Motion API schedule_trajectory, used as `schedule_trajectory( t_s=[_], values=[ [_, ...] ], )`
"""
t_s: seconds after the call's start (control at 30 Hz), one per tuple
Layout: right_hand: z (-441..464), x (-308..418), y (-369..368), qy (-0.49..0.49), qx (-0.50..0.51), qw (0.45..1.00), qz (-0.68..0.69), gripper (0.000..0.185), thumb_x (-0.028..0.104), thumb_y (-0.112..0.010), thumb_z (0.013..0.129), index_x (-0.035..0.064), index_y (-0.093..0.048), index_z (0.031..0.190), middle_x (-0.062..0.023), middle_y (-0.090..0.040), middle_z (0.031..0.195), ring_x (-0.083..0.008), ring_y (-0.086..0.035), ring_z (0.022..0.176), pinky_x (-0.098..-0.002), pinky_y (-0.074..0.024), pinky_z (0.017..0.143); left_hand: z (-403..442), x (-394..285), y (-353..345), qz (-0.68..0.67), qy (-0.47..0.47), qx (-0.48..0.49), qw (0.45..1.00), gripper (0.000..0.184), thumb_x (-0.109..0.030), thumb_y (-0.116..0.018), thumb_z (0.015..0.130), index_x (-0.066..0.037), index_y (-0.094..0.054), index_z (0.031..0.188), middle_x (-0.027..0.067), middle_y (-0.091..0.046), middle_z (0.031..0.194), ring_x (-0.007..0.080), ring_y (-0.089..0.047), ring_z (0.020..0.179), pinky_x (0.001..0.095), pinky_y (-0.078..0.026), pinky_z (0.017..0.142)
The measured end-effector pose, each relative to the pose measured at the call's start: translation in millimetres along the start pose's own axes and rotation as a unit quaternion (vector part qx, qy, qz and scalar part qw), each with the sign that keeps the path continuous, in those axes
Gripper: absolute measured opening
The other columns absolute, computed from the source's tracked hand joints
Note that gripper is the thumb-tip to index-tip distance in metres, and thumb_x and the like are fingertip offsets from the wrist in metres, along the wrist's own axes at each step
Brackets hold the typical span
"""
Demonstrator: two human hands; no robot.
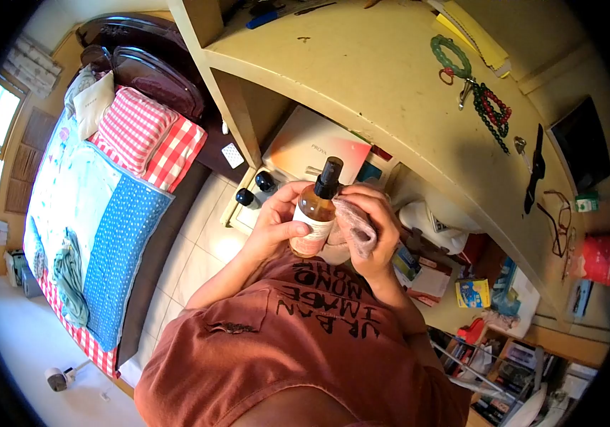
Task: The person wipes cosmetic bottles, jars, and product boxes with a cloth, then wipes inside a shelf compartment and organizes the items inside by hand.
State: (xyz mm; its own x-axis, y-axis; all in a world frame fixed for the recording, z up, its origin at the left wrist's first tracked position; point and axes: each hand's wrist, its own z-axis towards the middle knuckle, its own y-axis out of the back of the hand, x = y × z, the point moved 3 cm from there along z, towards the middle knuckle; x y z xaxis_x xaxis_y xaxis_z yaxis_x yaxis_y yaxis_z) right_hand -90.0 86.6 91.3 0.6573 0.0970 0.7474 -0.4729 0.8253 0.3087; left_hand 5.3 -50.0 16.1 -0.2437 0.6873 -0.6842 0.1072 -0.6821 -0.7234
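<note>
An amber bottle [316, 206] with a black cap and a pale label is held upright before my chest. My left hand [280, 219] is closed around it, thumb pressed on the label. A crumpled pinkish-grey cloth [354, 226] is bunched in my right hand [377, 226], which is closed on it beside the bottle. The cloth meets the bottle's right side near its neck. Part of the right hand's fingers is hidden behind the cap and cloth. Two dark-capped bottles [266, 181] stand just beyond my left hand.
A yellow shelf top [362, 75] curves across the back, with beads [493, 114], a black watch [534, 171], glasses [560, 220] and a red container [595, 257]. Below it lies a pale box [319, 148]. A bed [81, 192] stands left; a cluttered bookshelf [511, 363] stands lower right.
</note>
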Motion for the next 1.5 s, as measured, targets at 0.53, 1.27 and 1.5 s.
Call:
schedule_trajectory(
  t_s=[0.53, 1.27, 1.5],
  values=[
    [-4.2, -3.4, -3.1, -0.007, -0.011, 1.0, 0.001, 0.023, 0.016, -0.066, 0.086, -0.0017, -0.065, 0.101, -0.0147, -0.066, 0.102, -0.0294, -0.064, 0.094, -0.0376, -0.049, 0.084, 1.5, -5.1, -2.3, -0.025, -0.01, -0.012, 1.0, 0.062, -0.031, -0.067, 0.089, 0.003, -0.046, 0.137, 0.0117, -0.058, 0.128, 0.0201, -0.059, 0.114, 0.0329, -0.045, 0.1],
    [-7.5, 2.5, -5.1, -0.011, -0.016, 1.0, 0.005, 0.028, 0.022, -0.065, 0.088, -0.0025, -0.064, 0.102, -0.015, -0.066, 0.103, -0.0291, -0.063, 0.095, -0.0381, -0.0479, 0.086, -3.6, -1.2, -0.2, 0.027, -0.029, 0.004, 0.999, 0.072, -0.026, -0.078, 0.08, 0.0, -0.043, 0.138, 0.0104, -0.057, 0.129, 0.0188, -0.056, 0.117, 0.0314, -0.043, 0.101],
    [-9.3, 2.0, -4.5, -0.001, -0.029, 1.0, -0.008, 0.025, 0.018, -0.066, 0.087, -0.0019, -0.065, 0.101, -0.0146, -0.066, 0.102, -0.0289, -0.063, 0.094, -0.0377, -0.0485, 0.086, -3.7, -3.1, -3.2, 0.051, -0.021, -0.032, 0.998, 0.06, -0.032, -0.069, 0.088, 0.001, -0.051, 0.135, 0.0105, -0.052, 0.133, 0.0212, -0.049, 0.123, 0.0343, -0.036, 0.106]
  ],
)
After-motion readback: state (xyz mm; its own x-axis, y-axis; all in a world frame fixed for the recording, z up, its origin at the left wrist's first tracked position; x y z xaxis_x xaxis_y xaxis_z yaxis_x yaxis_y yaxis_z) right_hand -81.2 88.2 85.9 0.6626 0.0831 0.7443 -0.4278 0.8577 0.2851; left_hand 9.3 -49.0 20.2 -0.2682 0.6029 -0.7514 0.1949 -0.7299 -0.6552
